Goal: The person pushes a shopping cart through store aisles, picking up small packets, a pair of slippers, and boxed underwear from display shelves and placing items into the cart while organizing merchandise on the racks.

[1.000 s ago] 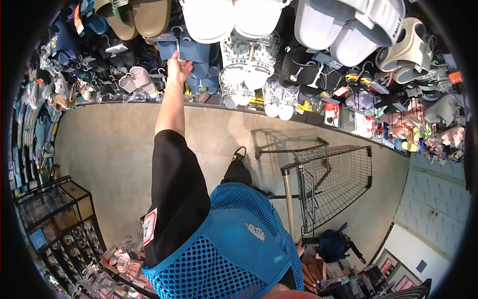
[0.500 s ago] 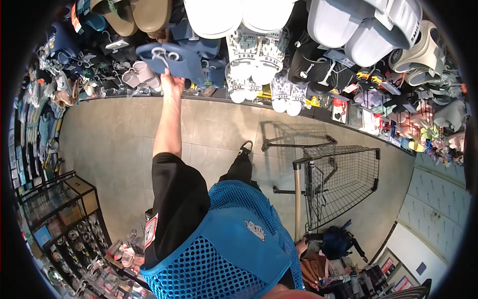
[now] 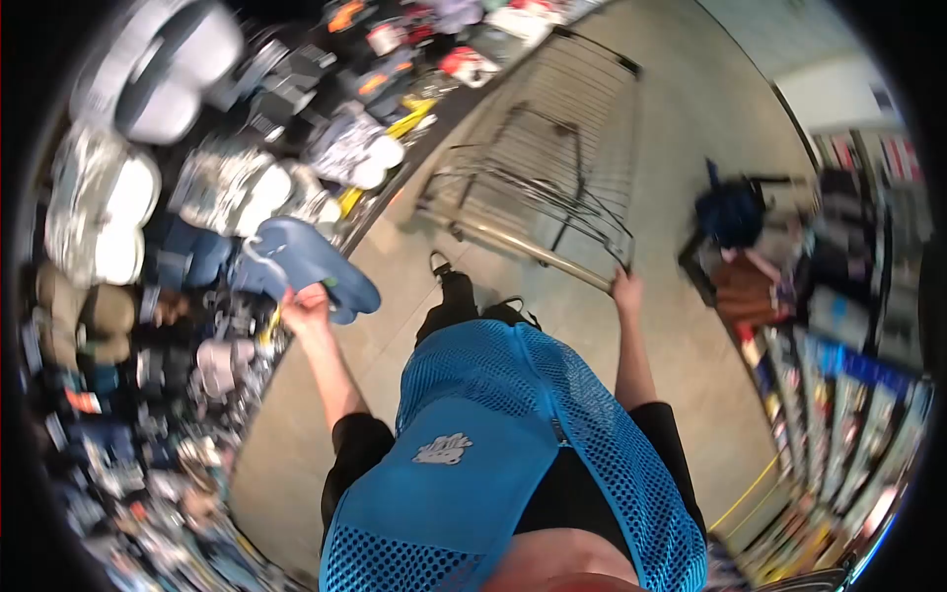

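Observation:
A pair of dark blue slippers (image 3: 314,264) is in my left hand (image 3: 306,308), out in front of the shoe display on my left. My fingers are closed at the slippers' near end, where a pale hanger shows. On the other side, my right hand (image 3: 626,288) is wrapped around the right end of the tan handle of a shopping cart (image 3: 567,128). The cart's wire basket stands ahead of me on the floor, and nothing shows inside it.
Racks of hanging slippers, among them large white slippers (image 3: 126,192), line the left side. To the right are a dark blue backpack (image 3: 730,215), brown bags (image 3: 752,286) and shelves of small goods. Tiled floor (image 3: 380,385) lies between; the edges are blurred.
The blue slippers have come away from the rack, held in my left hand. My view has turned right, and my right hand is now visible on the cart handle.

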The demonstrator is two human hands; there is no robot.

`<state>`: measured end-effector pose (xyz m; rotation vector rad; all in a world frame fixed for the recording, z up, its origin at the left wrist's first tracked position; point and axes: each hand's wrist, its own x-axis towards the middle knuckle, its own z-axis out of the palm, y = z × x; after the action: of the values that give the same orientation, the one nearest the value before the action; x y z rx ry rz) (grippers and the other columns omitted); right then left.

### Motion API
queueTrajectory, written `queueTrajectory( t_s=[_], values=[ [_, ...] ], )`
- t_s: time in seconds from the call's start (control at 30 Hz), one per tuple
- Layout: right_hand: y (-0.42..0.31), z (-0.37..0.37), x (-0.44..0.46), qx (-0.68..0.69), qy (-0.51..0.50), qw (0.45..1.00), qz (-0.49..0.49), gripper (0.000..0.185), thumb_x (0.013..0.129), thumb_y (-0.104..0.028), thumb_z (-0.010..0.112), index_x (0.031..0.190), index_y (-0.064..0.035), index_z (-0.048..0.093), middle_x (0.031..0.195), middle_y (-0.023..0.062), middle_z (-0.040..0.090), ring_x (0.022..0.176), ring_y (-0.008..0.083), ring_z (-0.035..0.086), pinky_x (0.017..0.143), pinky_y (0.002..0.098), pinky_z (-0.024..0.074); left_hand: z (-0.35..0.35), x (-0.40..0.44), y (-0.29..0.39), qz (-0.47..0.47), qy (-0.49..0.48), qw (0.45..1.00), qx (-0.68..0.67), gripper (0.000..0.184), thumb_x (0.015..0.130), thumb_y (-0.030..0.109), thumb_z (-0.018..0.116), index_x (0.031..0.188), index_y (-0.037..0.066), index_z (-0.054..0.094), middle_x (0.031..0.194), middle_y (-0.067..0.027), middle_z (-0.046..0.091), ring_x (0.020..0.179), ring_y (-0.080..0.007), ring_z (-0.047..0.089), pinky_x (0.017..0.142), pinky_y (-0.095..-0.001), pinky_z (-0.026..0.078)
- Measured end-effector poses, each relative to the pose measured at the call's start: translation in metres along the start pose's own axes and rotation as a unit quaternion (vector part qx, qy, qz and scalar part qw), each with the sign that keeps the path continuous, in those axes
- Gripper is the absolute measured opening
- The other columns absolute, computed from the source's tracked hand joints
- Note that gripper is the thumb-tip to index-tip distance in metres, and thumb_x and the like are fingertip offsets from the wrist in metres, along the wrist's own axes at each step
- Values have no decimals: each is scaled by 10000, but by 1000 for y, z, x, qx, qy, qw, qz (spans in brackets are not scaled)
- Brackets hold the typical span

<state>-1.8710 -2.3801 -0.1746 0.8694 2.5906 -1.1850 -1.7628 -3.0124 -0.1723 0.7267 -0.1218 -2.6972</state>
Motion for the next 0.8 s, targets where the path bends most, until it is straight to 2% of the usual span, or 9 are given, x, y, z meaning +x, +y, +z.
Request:
queueTrajectory(
  t_s=[0.03,0.07,0.17,0.27,0.37,0.57,0.63,0.7,0.8],
  values=[
    [2,3,0,14,27,999,21,339,830,-279,548,690,31,551,539,56,484,503,123,458,459,324,381,49,-3,-21,43,42,998,20,252,798,128,466,1005,-7,514,935,-110,591,831,-231,537,723,-344,451],
    [6,7,-1,-17,29,999,15,341,834,-292,533,752,36,574,602,142,538,582,229,538,532,373,419,100,-7,-43,83,86,992,43,344,808,140,458,1099,-39,509,1110,-164,582,1091,-294,526,909,-414,431],
    [7,17,-7,-48,53,997,-18,358,845,-308,514,861,39,605,776,281,594,798,423,593,689,457,457,199,-13,-115,102,44,989,102,217,803,186,489,947,27,523,1118,-159,537,1099,-303,481,940,-430,373],
    [-7,16,-22,-17,36,999,32,362,850,-308,513,871,43,597,809,290,587,824,436,575,702,462,454,264,-18,-181,23,-29,988,150,191,765,214,548,782,48,455,1168,-181,473,1192,-332,370,1027,-488,250],
    [-3,21,-34,-23,32,999,26,357,853,-304,510,868,44,592,803,293,582,831,433,573,704,463,449,309,-15,-244,-78,-101,970,208,182,774,229,563,735,86,457,989,-135,480,1021,-289,437,971,-435,295],
    [-11,26,-75,9,54,996,66,339,850,-291,509,898,36,582,789,288,583,815,441,568,692,468,445,348,61,-376,-292,-159,890,312,216,776,235,588,769,140,395,757,-41,355,764,-195,385,737,-334,341],
    [-14,23,-82,2,63,995,80,334,850,-289,506,915,30,581,793,284,584,810,442,568,689,468,444,332,99,-424,-357,-137,856,348,249,797,291,550,926,108,441,986,-137,521,973,-269,493,878,-398,377],
    [-27,19,-95,0,64,993,100,319,851,-261,487,1008,7,564,836,278,592,838,439,563,729,478,455,305,126,-466,-389,-97,834,380,344,815,323,509,1048,78,443,1122,-182,526,1067,-297,493,946,-430,358],
    [-28,23,-107,52,19,986,159,323,855,-256,491,1038,4,551,821,272,594,822,428,570,718,468,459,236,177,-515,-431,-88,782,441,487,811,358,493,1151,17,423,1139,-182,528,1059,-293,504,941,-416,365]
  ],
)
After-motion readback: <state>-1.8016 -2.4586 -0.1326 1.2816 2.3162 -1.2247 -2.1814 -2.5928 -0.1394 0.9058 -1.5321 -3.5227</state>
